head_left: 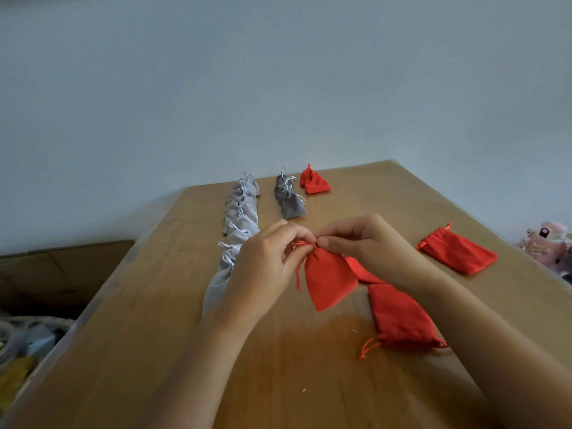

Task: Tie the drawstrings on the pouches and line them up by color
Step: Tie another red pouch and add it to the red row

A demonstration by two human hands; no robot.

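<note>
I have the red pouch (328, 280) at the middle of the bench (263, 373), lying flat with its gathered neck pointing away from me. Both hands meet at that neck: my left hand (266, 261) pinches the red drawstring (301, 244) between curled fingertips, and my right hand (365, 243) pinches the cord from the other side, thumb and forefinger tight together. One loose end of the cord hangs down the pouch's left edge. Just to the right, partly under my right wrist, lies a second red pouch (362, 271), and nearer me a third red pouch (400, 318) lies with its cords trailing toward me. A fourth red pouch (458, 255) lies well apart to the right. At the far edge sit the tied red pouches (314, 182); how many, I cannot tell. Beside them on the left runs a short line of dark grey pouches (289, 199), then a longer line of light grey pouches (240, 212) reaching back to my left hand. Off the bench's right side I see a pink plush toy (548, 243), and to the left a cardboard box (62, 267).
</note>
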